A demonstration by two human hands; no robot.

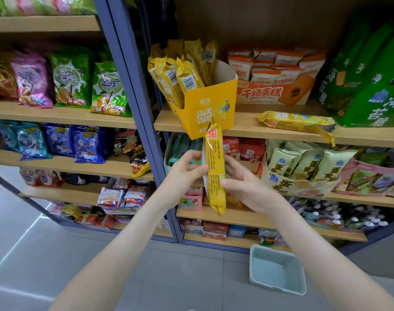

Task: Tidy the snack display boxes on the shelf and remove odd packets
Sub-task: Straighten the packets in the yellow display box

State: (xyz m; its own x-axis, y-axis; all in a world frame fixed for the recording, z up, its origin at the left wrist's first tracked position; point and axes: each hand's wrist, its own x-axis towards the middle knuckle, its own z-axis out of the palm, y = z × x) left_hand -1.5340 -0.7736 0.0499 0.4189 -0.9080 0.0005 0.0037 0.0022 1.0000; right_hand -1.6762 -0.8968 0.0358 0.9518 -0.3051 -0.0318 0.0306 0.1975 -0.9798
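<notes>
Both hands held one yellow packet [215, 169] upright just below the yellow box [206, 108].

The left hand [184, 169] pinched the packet's left edge; the right hand [241, 178] curled round its right side, thumb in front. The box stood on the shelf [247, 129], its front corner past the edge, stuffed with matching packets [180, 70]. A loose packet [297, 121] lay flat to the box's right. A pale basket [276, 269] sat on the floor, well below the box.

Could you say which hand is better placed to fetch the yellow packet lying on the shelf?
Probably the right hand: the long yellow foil packet lies up-right of it, farther from the left hand.
</notes>
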